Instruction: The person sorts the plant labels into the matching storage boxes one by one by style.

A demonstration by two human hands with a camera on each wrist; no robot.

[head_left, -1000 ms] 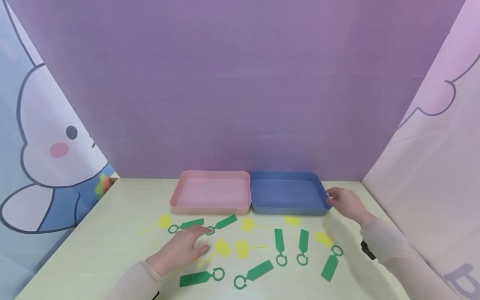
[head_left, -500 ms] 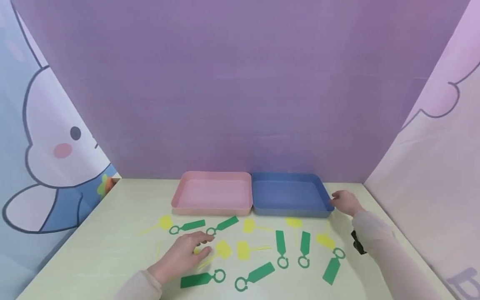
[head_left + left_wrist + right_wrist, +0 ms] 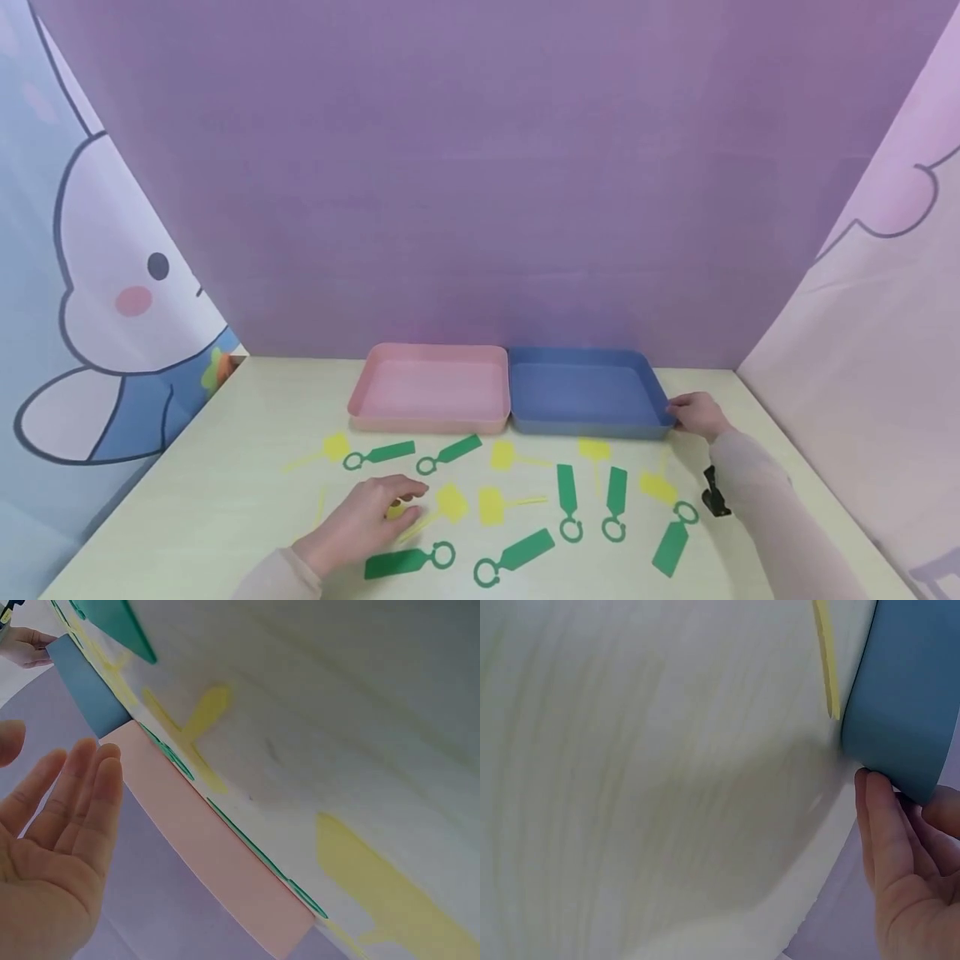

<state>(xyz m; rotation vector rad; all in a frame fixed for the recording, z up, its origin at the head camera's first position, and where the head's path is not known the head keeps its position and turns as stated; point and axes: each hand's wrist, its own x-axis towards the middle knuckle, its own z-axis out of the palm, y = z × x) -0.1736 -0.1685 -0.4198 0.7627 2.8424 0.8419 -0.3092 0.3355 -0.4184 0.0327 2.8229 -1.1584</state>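
Observation:
At the right end of the blue tray [image 3: 592, 430], my right hand [image 3: 697, 414] pinches the tray's front corner between thumb and fingers. The right wrist view shows those fingers [image 3: 885, 825] against the tray's outer wall [image 3: 900, 697]. My left hand [image 3: 367, 517] hovers over the near left of the table, palm down, holding nothing; its fingers [image 3: 75, 795] are loosely extended. Near it lie a yellow T-shaped label [image 3: 452, 504] and a green ring-ended tag [image 3: 393, 563]. Part of another yellow piece is hidden beneath the left hand.
A pink tray [image 3: 427, 423] stands against the blue one's left side. Several flat green ring tags [image 3: 527, 548] and yellow labels [image 3: 492, 506] lie spread before the trays. A purple backdrop [image 3: 480, 183] rises behind, with printed cloths [image 3: 885, 350] at both sides.
My right hand has drawn slightly nearer along the blue tray's right end to its front corner. The left hand has sunk a little. The whole head view has shifted slightly; the tags stay put.

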